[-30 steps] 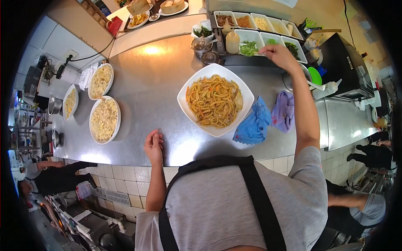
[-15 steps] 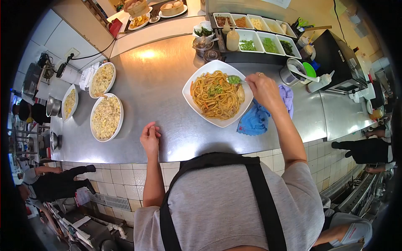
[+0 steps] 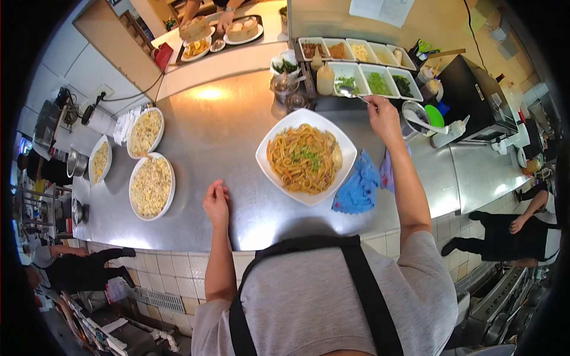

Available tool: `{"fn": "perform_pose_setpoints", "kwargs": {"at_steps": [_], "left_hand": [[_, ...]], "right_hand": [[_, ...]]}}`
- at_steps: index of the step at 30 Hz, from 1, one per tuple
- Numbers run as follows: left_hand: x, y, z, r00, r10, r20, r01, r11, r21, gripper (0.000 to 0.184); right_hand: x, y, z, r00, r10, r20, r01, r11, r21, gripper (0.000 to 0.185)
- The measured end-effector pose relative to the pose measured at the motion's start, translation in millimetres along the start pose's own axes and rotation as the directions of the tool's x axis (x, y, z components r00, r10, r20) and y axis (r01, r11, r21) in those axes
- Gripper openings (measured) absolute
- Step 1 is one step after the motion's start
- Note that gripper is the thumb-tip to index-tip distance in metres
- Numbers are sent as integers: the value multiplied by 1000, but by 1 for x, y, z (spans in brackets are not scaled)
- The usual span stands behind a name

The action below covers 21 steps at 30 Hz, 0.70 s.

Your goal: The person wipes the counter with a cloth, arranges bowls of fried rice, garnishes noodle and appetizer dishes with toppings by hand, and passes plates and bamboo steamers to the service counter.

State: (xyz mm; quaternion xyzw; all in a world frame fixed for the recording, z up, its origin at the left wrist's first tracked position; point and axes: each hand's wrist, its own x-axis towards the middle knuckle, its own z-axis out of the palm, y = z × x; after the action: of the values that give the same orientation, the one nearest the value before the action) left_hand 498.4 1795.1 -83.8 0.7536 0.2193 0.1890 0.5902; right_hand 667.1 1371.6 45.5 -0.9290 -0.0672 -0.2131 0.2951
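My right hand (image 3: 383,115) grips the handle of a metal spoon (image 3: 349,91), whose bowl is at the near edge of the white container of chopped green onion (image 3: 346,72). Below it on the counter stands a square white bowl (image 3: 267,169) of thick sauced noodles (image 3: 303,159), with green onion scattered over the middle. To the left of that bowl, my left hand (image 3: 217,200) hovers by the counter's front edge, fingers loosely curled and holding nothing. A blue cloth (image 3: 359,187) lies against the bowl's right side.
Bowls of fried rice (image 3: 151,185) stand at the left. White topping containers (image 3: 377,80), a squeeze bottle (image 3: 325,79) and a metal pot (image 3: 414,113) line the back right, near a black microwave (image 3: 469,101). Another person's hands (image 3: 225,21) are at a tray (image 3: 254,37) beyond the counter.
My right hand has moved up from the noodle bowl with the spoon to the containers. More green onion lies on the noodles. Another person's hands have appeared at the tray.
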Motion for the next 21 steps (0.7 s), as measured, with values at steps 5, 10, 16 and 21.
{"fn": "perform_pose_setpoints", "kwargs": {"at_steps": [5, 10, 16, 21], "left_hand": [[-9, 5, 6, 997, 28, -69, -23, 997, 67, 17], [-8, 1, 9, 995, -10, -97, 12, 1000, 22, 16], [-6, -2, 10, 991, -34, -130, 30, 999, -28, 16], [-4, 2, 13, 982, -69, -176, 64, 997, -32, 14]], "right_hand": [[70, 50, 28, 971, 44, 237, 83, 862, -500, 19], [165, 59, 64, 936, -100, 338, 252, 860, -445, 15], [270, 33, 143, 785, -19, 619, 156, 974, -167, 31], [305, 33, 195, 608, -59, 792, 484, 818, -310, 40]]}}
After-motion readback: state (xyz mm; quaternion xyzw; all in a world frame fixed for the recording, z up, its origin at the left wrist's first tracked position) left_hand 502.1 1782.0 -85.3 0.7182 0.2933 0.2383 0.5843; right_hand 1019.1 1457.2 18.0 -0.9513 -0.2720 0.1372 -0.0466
